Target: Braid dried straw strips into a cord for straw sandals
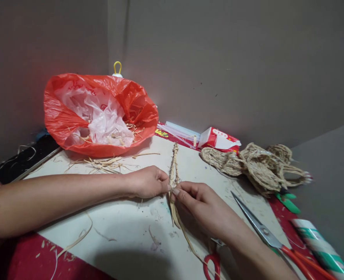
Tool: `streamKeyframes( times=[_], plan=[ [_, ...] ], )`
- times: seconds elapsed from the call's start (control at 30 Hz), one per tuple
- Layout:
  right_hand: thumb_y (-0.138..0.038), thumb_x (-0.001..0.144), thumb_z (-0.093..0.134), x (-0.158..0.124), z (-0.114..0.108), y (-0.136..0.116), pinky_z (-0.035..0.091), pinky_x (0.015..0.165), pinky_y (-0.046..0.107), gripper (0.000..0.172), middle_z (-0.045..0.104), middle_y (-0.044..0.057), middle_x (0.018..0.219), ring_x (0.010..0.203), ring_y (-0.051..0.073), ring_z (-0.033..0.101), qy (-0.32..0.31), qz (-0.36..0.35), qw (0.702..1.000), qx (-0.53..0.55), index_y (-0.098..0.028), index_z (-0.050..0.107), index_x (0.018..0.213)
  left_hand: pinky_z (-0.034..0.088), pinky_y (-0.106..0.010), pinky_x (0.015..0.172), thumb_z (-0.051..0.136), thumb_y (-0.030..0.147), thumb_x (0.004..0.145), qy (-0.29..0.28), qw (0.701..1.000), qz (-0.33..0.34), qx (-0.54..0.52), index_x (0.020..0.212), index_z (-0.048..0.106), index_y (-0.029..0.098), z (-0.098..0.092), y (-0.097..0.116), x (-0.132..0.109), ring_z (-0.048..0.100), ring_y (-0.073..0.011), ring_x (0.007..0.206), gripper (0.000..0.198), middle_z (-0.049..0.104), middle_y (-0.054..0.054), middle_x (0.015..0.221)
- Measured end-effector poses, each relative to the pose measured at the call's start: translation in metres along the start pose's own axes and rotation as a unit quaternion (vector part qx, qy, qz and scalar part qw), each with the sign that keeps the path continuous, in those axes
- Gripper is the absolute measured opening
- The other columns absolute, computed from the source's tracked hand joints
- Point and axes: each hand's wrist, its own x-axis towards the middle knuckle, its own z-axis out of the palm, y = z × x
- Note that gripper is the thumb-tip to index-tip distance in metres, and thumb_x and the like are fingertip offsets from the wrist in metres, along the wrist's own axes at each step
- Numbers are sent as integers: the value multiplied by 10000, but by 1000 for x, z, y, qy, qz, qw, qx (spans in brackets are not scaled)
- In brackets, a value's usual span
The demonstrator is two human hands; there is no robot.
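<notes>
A narrow braided straw piece [174,165] lies upright in the view at the middle of the white board, with loose straw strands [175,217] trailing from its lower end. My left hand [150,182] comes from the left and pinches the piece where braid and strands meet. From the right, my right hand [196,198] pinches the same spot, thumb and forefinger close to my left fingertips. One long strand runs down under my right wrist toward red-handled scissors [212,266], partly hidden by my right forearm.
A red plastic bag [63,130] stands at the back left by straw scraps [107,165]. Large orange-handled scissors [259,227], braided straw bundles [256,167], a red tissue pack [220,140] and a green-and-white roll [323,247] are on the right.
</notes>
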Motion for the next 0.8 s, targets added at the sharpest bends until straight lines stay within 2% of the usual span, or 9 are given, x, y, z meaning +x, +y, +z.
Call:
streamKeyframes(
  times=[0.1, 0.2, 0.27, 0.33, 0.4, 0.47, 0.63, 0.8],
  plan=[
    [-413, 858, 426, -2, 13, 1, 193, 354, 210, 300, 344, -87, 382, 334, 78, 251, -19, 35, 997, 72, -189, 534, 691, 185, -191, 404, 519, 283, 755, -3, 1000, -1, -26, 618, 529, 144, 0, 0, 0, 286, -43, 422, 195, 451, 53, 514],
    [-413, 882, 378, -5, 25, 1, 239, 348, 210, 313, 423, -61, 384, 312, 93, 336, 6, 38, 997, 64, -194, 529, 719, 140, -207, 362, 547, 299, 732, -27, 995, -33, -91, 620, 510, 160, -1, 1, 0, 247, -44, 366, 183, 435, 63, 467],
    [-368, 890, 359, -7, 31, -1, 273, 371, 218, 305, 475, -37, 418, 336, 104, 387, 29, 20, 999, 12, -197, 515, 691, 133, -207, 346, 578, 302, 708, -35, 990, -48, -126, 611, 495, 168, -2, 2, -1, 241, -46, 349, 185, 410, 74, 436],
    [-313, 884, 368, -9, 36, -3, 300, 423, 228, 311, 514, -8, 466, 405, 115, 433, 63, -27, 995, -67, -201, 470, 613, 138, -200, 342, 613, 304, 684, -25, 989, -53, -133, 593, 495, 167, -3, 3, -1, 242, -42, 346, 202, 376, 85, 412],
    [-269, 870, 389, -10, 39, -5, 312, 475, 242, 322, 543, 18, 512, 481, 130, 460, 96, -64, 982, -147, -204, 417, 556, 135, -198, 341, 642, 320, 667, -15, 990, -57, -128, 583, 506, 163, -3, 4, -2, 237, -36, 343, 223, 361, 91, 406],
    [-244, 869, 389, -10, 42, -6, 315, 507, 256, 316, 578, 38, 547, 515, 143, 485, 110, -70, 970, -207, -200, 429, 558, 128, -203, 339, 669, 352, 650, -10, 990, -61, -126, 583, 519, 161, -3, 4, -2, 232, -33, 342, 252, 364, 91, 408],
    [-201, 898, 352, -14, 49, -7, 295, 528, 293, 281, 697, 100, 670, 581, 205, 626, 119, -53, 934, -333, -172, 590, 752, 119, -212, 331, 716, 464, 604, 5, 989, -73, -131, 617, 553, 167, -1, 4, -3, 218, -39, 336, 339, 354, 94, 397],
    [-116, 863, 388, -20, 54, -8, 205, 485, 328, 239, 700, 96, 622, 536, 249, 660, 103, -75, 881, -456, -114, 621, 920, 119, -209, 321, 742, 505, 560, 20, 982, -94, -162, 595, 537, 162, 4, 9, -6, 215, -29, 326, 401, 398, 89, 409]
  ],
)
